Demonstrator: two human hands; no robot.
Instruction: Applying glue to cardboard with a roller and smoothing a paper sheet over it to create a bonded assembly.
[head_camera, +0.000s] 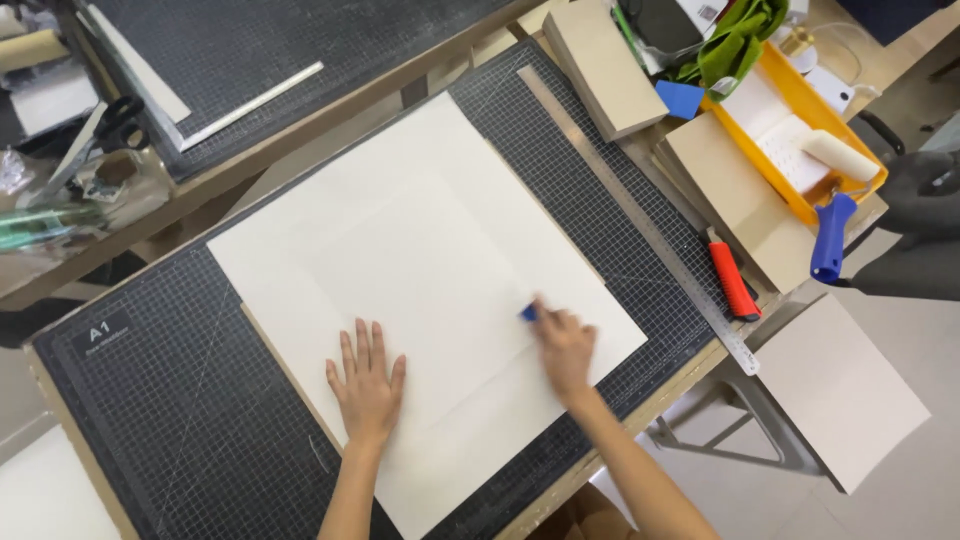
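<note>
White paper sheet (420, 270) lies on our cutting mat (180, 400); left hand (367, 385) presses flat, fingers spread; right hand (563, 348) grips a small blue tool (529, 313).

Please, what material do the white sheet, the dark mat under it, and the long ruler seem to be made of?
Sheet: probably paper or thin card, matte white, lying flat under the left hand.
Mat: likely rubbery plastic cutting mat, dull dark grey with a printed fine grid.
Ruler: seems metal, grey and slightly shiny, thin and straight with edge markings.
The right hand holds a small blue tool, apparently plastic.
</note>
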